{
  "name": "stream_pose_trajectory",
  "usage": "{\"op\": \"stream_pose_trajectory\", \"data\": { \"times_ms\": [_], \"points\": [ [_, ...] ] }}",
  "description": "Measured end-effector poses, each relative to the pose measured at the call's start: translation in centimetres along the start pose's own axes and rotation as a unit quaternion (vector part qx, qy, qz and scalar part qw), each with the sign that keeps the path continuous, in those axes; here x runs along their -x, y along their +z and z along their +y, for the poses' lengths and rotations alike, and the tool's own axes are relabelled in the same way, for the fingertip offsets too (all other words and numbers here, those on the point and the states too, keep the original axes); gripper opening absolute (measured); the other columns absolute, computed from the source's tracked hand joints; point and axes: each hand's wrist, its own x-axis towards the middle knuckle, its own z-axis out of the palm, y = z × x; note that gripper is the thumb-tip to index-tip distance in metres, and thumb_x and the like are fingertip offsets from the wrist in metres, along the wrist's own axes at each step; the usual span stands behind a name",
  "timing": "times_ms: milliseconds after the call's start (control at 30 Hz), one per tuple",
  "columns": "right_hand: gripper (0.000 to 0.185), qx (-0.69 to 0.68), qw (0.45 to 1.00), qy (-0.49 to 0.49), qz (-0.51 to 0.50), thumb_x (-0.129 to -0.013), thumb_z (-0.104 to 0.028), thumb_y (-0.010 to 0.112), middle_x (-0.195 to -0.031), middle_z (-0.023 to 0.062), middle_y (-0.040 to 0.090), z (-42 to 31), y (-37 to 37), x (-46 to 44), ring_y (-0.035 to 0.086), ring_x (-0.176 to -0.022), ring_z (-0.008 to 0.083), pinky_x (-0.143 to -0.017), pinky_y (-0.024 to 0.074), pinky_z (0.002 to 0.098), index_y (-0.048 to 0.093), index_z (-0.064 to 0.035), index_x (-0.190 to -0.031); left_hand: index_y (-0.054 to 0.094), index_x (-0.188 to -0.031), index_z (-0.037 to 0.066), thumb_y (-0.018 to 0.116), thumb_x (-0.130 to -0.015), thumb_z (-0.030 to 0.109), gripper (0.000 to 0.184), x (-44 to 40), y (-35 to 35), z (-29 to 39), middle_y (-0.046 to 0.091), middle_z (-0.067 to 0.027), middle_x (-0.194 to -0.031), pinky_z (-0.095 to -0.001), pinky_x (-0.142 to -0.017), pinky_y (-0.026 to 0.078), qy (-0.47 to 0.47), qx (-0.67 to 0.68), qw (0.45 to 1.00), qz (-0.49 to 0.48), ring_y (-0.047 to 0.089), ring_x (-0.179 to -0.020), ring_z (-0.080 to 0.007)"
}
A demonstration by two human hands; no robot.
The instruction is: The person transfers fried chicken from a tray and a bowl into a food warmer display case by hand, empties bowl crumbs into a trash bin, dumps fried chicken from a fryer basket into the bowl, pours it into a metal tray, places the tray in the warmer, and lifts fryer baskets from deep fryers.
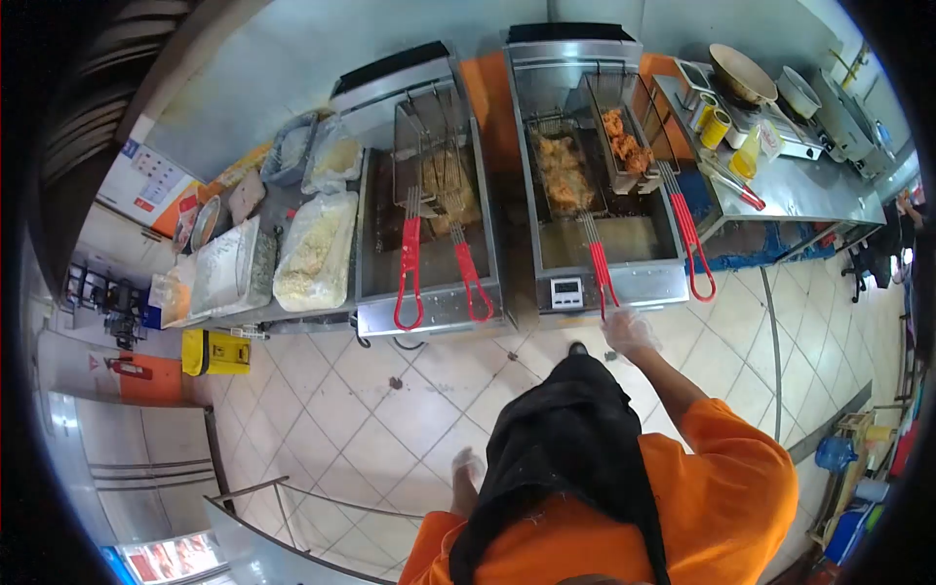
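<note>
My right hand (632,334), in a clear plastic glove, is at the end of a red fryer basket handle (599,261), its fingers closed around the tip. That fryer basket (564,168) sits low in the right fryer (643,283) with battered fried pieces in it. Beside it, a second basket (624,146) rests raised, holding browner fried chicken pieces (626,143). My left hand (468,468), also gloved, hangs low by my side over the floor, away from any object; its fingers are too small to make out.
The left fryer (429,317) holds two more red-handled baskets. Left of it are trays of flour or breading (317,249). A steel table (809,200) at right carries a wok (743,73), an oil bottle (745,156) and red-handled tongs (749,198). A yellow bin (214,353) stands at left.
</note>
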Motion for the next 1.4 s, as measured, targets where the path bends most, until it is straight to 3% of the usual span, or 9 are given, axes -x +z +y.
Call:
{"op": "stream_pose_trajectory", "data": {
  "times_ms": [167,433,600,700,800,1000,1200,1300,1400],
  "points": [
    [0.035,-0.1,0.993,0.037,0.049,-0.092,-0.036,0.051,-0.078,0.0165,0.065,-1.2,-11.2,0.8,0.064,-0.075,0.0358,-0.069,0.0496,0.0475,0.066,-0.0067,-0.084,0.061,-0.115,0.005,0.05,-0.092,0.034,0.039,0.3,1.0,0.5,0.063,-0.0152,-0.109,-0.0407,-0.086,0.047,0.0,0.016,1.0,0.008,0.059,-0.098,-0.0283],
    [0.037,-0.117,0.987,0.035,0.104,-0.092,-0.035,0.051,-0.078,0.0168,0.063,-0.1,-6.8,-0.5,0.062,-0.074,0.0366,-0.07,0.0482,0.0479,0.064,-0.0031,-0.076,0.06,-0.122,0.007,0.051,-0.094,0.041,0.045,1.5,1.2,0.6,0.064,-0.0114,-0.11,-0.0386,-0.084,0.049,0.006,0.024,1.0,0.003,0.061,-0.096,-0.0236],
    [0.038,-0.198,0.972,0.083,0.1,-0.091,-0.036,0.053,-0.077,0.0197,0.064,-1.6,-8.6,-0.2,0.064,-0.077,0.0382,-0.071,0.0503,0.0494,0.066,-0.0029,-0.08,0.057,-0.126,0.007,0.052,-0.092,0.041,0.049,0.8,2.1,2.1,0.062,-0.0135,-0.12,-0.0375,-0.091,0.047,0.019,-0.316,0.949,-0.013,0.06,-0.103,-0.0241],
    [0.033,-0.202,0.966,0.158,0.034,-0.09,-0.028,0.053,-0.084,0.0179,0.068,-3.9,-11.5,-0.4,0.067,-0.078,0.0354,-0.07,0.0533,0.0476,0.069,-0.0007,-0.081,0.061,-0.121,0.011,0.053,-0.091,0.044,0.045,0.2,4.0,-1.3,0.065,-0.0095,-0.102,-0.0379,-0.077,0.051,-0.048,-0.043,0.998,-0.006,0.062,-0.088,-0.0223],
    [0.033,-0.096,0.988,-0.052,0.113,-0.09,-0.029,0.053,-0.086,0.0183,0.068,-3.0,-13.6,-0.4,0.067,-0.078,0.0355,-0.07,0.0536,0.0469,0.069,-0.0014,-0.081,0.062,-0.119,0.009,0.052,-0.092,0.042,0.043,0.6,3.4,-0.2,0.064,-0.0096,-0.099,-0.0381,-0.075,0.051,-0.044,-0.024,0.999,-0.01,0.061,-0.086,-0.0227],
    [0.03,-0.154,0.986,0.037,0.046,-0.092,-0.028,0.049,-0.084,0.0145,0.067,-4.1,-11.6,0.8,0.064,-0.084,0.0342,-0.076,0.0508,0.046,0.068,-0.005,-0.087,0.063,-0.115,0.006,0.052,-0.094,0.037,0.039,-1.6,1.5,2.6,0.064,-0.0098,-0.094,-0.0384,-0.072,0.051,-0.064,0.052,0.997,0.004,0.061,-0.082,-0.0235],
    [0.029,-0.107,0.987,-0.029,0.12,-0.092,-0.025,0.048,-0.086,0.0155,0.067,-3.3,-8.3,-1.5,0.063,-0.091,0.0323,-0.075,0.049,0.0504,0.066,-0.0038,-0.085,0.064,-0.111,0.002,0.052,-0.095,0.032,0.036,-2.5,1.5,2.2,0.064,-0.0099,-0.089,-0.0386,-0.068,0.051,-0.261,0.327,0.908,0.002,0.061,-0.078,-0.0243],
    [0.029,-0.106,0.993,-0.006,0.05,-0.091,-0.024,0.047,-0.086,0.0164,0.066,-4.0,-6.7,-1.9,0.064,-0.083,0.0331,-0.073,0.0499,0.0491,0.066,-0.0037,-0.085,0.063,-0.113,0.004,0.051,-0.094,0.03,0.034,-2.1,0.2,2.2,0.063,-0.0132,-0.099,-0.0391,-0.075,0.049,-0.067,-0.031,0.997,0.016,0.06,-0.088,-0.0267],
    [0.032,-0.11,0.981,0.018,0.158,-0.091,-0.029,0.05,-0.084,0.0163,0.066,-4.1,-11.1,-0.1,0.063,-0.081,0.0361,-0.073,0.0503,0.0514,0.066,-0.0031,-0.082,0.063,-0.113,0.004,0.052,-0.094,0.031,0.034,-0.7,0.4,2.1,0.063,-0.0128,-0.098,-0.0392,-0.075,0.049,-0.057,-0.04,0.998,-0.008,0.06,-0.087,-0.0262]
  ]
}}
